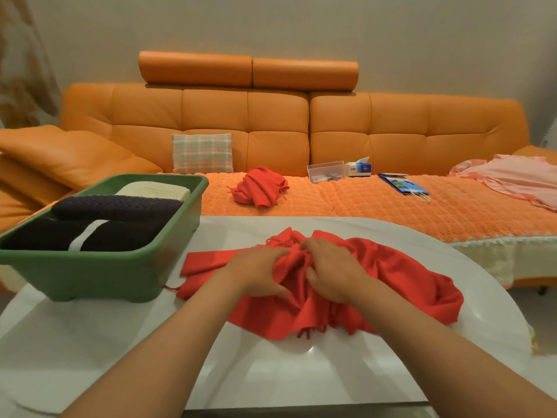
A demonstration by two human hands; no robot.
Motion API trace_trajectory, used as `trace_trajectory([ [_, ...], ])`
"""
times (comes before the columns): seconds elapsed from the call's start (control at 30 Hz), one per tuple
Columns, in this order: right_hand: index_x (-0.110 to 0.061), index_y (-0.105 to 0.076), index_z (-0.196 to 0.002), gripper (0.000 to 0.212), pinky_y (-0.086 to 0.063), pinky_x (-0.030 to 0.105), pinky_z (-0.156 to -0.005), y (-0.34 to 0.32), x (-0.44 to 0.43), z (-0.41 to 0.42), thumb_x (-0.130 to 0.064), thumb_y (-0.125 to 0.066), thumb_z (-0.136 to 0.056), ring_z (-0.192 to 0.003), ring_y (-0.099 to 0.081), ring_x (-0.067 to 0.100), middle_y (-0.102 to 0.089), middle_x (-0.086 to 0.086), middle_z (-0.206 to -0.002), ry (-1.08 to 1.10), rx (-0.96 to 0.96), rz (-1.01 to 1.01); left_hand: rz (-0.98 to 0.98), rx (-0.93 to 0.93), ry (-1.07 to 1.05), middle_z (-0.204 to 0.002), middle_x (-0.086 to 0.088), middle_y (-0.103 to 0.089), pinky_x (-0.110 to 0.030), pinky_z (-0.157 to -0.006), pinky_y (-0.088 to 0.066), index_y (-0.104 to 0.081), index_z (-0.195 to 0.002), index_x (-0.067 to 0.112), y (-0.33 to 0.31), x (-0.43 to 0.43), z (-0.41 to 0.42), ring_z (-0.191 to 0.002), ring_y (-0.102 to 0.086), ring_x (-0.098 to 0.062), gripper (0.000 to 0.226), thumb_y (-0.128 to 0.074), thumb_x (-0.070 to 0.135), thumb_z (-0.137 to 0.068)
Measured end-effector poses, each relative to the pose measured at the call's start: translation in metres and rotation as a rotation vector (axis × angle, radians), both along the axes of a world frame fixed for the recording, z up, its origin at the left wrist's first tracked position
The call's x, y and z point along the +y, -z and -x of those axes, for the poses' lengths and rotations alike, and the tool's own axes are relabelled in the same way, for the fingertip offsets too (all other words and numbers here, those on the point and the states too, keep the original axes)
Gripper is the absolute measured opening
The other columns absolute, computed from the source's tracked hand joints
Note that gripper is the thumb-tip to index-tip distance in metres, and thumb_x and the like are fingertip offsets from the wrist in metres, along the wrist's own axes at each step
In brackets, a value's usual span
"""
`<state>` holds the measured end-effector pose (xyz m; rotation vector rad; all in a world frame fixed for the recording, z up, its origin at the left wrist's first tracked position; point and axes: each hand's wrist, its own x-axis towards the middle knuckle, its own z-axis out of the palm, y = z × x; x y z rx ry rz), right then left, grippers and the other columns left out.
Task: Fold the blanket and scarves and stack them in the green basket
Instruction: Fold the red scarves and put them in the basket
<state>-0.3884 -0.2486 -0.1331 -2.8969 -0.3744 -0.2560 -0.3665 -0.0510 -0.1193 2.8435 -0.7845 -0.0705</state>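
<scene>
Forearms over white table | left hand, right hand grip red scarf | orange sofa behind

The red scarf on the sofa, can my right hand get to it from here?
Probably, with a lean. Only bare white table lies between the right hand and the sofa scarf; the green basket sits off to the left. But that hand grips the table scarf and must let go first.

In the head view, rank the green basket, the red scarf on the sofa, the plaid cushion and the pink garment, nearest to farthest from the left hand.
1. green basket, just left of the left hand.
2. red scarf, ahead on the sofa seat.
3. plaid cushion, farther back.
4. pink garment, far right.
</scene>
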Motion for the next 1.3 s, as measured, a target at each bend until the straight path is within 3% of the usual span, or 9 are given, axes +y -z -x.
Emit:
trace_trajectory([
  [0.07, -0.038, -0.016, -0.153, 0.087, -0.034, 0.048, -0.111, 0.006, 0.004, 0.003, -0.062, -0.055, -0.080, -0.140, -0.037, 0.023, -0.033, 0.001, -0.156, -0.083, 0.219, -0.146, 0.012, -0.038, -0.031, -0.113, -0.001, -0.068, -0.031, -0.076, -0.044, -0.064, -0.102, 0.027, 0.004, 0.002, -0.004, -0.108, -0.060, -0.028, 0.020, -0.066, 0.028, -0.082],
  [0.17, -0.047, 0.010, -0.153, 0.114, -0.028, 0.057, -0.113, 0.014, -0.001, 0.004, -0.082, -0.056, -0.067, -0.149, -0.024, 0.021, -0.015, -0.002, -0.165, -0.068, 0.339, 0.049, 0.239, -0.158, -0.191, -0.104, -0.005, -0.071, -0.034, -0.077, -0.047, -0.070, -0.098, 0.022, -0.006, 0.008, -0.010, -0.102, -0.062, -0.029, 0.020, -0.054, 0.016, -0.086],
  [0.43, -0.028, -0.062, -0.126, 0.036, -0.019, 0.061, -0.112, 0.007, -0.048, -0.015, -0.028, -0.044, -0.095, -0.125, -0.047, 0.032, -0.053, 0.007, -0.135, 0.303, 0.089, 0.706, 0.344, -0.657, -0.558, -0.115, -0.016, -0.056, -0.044, -0.073, -0.044, -0.060, -0.109, 0.010, -0.053, 0.045, -0.018, -0.099, -0.058, -0.038, 0.020, -0.045, 0.010, -0.097],
  [0.67, -0.033, -0.048, -0.141, 0.057, -0.031, 0.045, -0.110, 0.002, -0.029, -0.009, -0.025, -0.049, -0.084, -0.139, -0.038, 0.026, -0.039, 0.004, -0.151, -0.021, -0.015, 0.331, -0.069, -0.556, -0.207, -0.137, -0.001, -0.047, -0.043, -0.104, -0.032, -0.055, -0.128, 0.033, -0.022, 0.035, -0.015, -0.127, -0.041, -0.025, 0.048, -0.057, 0.012, -0.085],
  [0.73, -0.036, -0.046, -0.143, 0.062, -0.033, 0.040, -0.112, 0.006, -0.013, -0.002, -0.038, -0.056, -0.083, -0.139, -0.040, 0.018, -0.040, -0.003, -0.151, -0.162, 0.172, 0.076, -0.024, -0.225, -0.027, -0.121, 0.005, -0.054, -0.037, -0.103, -0.036, -0.064, -0.115, 0.035, -0.015, 0.026, -0.007, -0.119, -0.049, -0.019, 0.028, -0.066, 0.031, -0.087],
  [0.83, -0.044, -0.038, -0.148, 0.071, -0.025, 0.048, -0.118, 0.014, -0.009, 0.002, -0.059, -0.063, -0.084, -0.147, -0.026, 0.016, -0.028, -0.004, -0.160, -0.162, 0.406, 0.116, -0.118, 0.284, 0.015, -0.118, 0.007, -0.047, -0.036, -0.101, -0.041, -0.054, -0.121, 0.044, 0.001, 0.022, 0.006, -0.115, -0.048, -0.018, 0.065, -0.077, 0.066, -0.064],
  [0.97, -0.035, -0.066, -0.121, 0.028, -0.043, 0.028, -0.096, 0.009, -0.031, -0.004, -0.037, -0.057, -0.095, -0.123, -0.055, 0.016, -0.061, -0.008, -0.132, -0.043, 0.194, 0.115, -0.176, 0.237, 0.034, -0.121, 0.010, -0.041, -0.034, -0.097, -0.042, -0.044, -0.125, 0.046, 0.006, 0.038, 0.011, -0.110, -0.045, -0.016, 0.080, -0.084, 0.062, -0.057],
  [1.1, -0.027, -0.066, -0.100, 0.019, -0.044, 0.030, -0.069, 0.006, -0.047, -0.004, -0.034, -0.050, -0.096, -0.098, -0.065, 0.020, -0.070, -0.004, -0.100, 0.126, 0.073, 0.304, -0.043, 0.095, 0.019, -0.104, 0.017, -0.054, -0.023, -0.078, -0.042, -0.060, -0.114, 0.033, 0.003, 0.053, 0.014, -0.095, -0.055, -0.009, 0.040, -0.076, 0.031, -0.078],
  [1.3, -0.024, -0.061, -0.113, 0.029, -0.047, 0.033, -0.082, 0.008, -0.055, -0.005, -0.037, -0.060, -0.087, -0.108, -0.062, 0.023, -0.065, -0.001, -0.117, 0.194, 0.121, 0.385, -0.313, -0.059, -0.180, -0.110, 0.010, -0.066, -0.023, -0.077, -0.042, -0.068, -0.107, 0.035, 0.002, 0.082, 0.012, -0.107, -0.062, -0.016, 0.035, -0.052, 0.012, -0.086],
])
